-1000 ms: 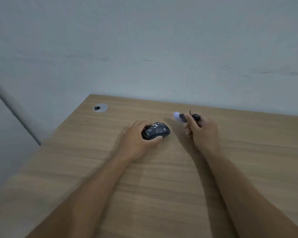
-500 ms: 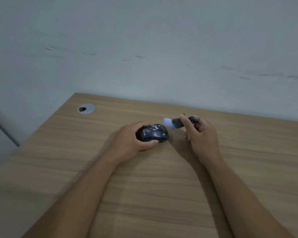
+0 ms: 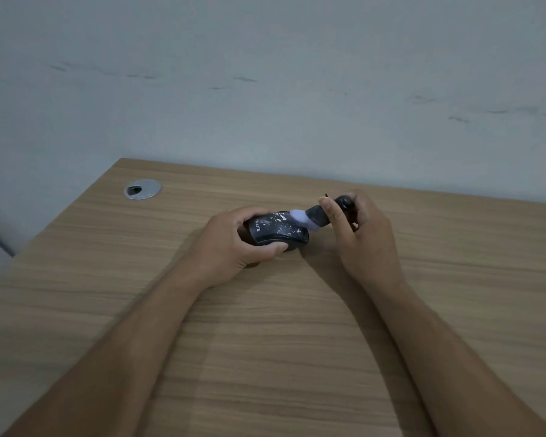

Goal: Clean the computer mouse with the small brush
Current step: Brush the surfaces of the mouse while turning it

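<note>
Wooden desk (image 3: pixel 297 357) under a grey wall: the left hand (image 3: pixel 230 244) wraps around the speckled black mouse (image 3: pixel 275 230) at centre. At its two o'clock, the right hand (image 3: pixel 364 234) pinches the small brush (image 3: pixel 312 217), pale bristles touching the mouse's top.

Both forearms were bare from the near edge of the view to the wrists; no sleeve, cuff or glove was in view on either. The left hand (image 3: pixel 234 244) and the right hand (image 3: pixel 364 234) carried no ring, watch, strap or band. Fingernails were short and unpainted where visible. No markings or dressings were noted on either arm. Upper arms lay outside the view.
</note>
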{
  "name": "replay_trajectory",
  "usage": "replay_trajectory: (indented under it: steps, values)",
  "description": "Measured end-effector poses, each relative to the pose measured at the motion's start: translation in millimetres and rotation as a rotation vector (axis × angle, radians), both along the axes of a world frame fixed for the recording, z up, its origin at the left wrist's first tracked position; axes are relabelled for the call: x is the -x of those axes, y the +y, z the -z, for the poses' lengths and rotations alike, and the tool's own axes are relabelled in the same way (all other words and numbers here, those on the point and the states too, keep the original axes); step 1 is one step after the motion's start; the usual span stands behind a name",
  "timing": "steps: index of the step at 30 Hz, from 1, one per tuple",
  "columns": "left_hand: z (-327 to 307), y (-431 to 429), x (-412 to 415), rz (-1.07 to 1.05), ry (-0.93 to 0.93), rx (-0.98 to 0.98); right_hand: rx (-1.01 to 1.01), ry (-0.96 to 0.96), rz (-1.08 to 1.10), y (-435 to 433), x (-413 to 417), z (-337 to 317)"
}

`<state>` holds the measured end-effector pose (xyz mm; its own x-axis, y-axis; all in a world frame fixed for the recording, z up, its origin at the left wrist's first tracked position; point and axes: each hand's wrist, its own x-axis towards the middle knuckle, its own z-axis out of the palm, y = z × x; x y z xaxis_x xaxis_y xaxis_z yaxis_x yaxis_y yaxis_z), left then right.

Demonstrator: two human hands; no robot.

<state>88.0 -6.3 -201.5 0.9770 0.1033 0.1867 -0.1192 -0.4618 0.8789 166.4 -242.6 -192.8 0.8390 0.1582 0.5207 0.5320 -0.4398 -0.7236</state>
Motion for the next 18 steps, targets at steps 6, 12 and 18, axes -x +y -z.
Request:
replay_trajectory:
  steps: [6,12,18]
  values:
    - [-2,-4,4,0.004,-0.011,0.004,-0.125,0.048,0.111,-12,2,-9]
    - [-6,-7,9,0.011,-0.02,-0.009,-0.071,0.092,-0.001,-7,11,1]
    - [-5,-8,11,0.027,-0.009,0.002,-0.147,0.081,0.102,-17,18,-5]
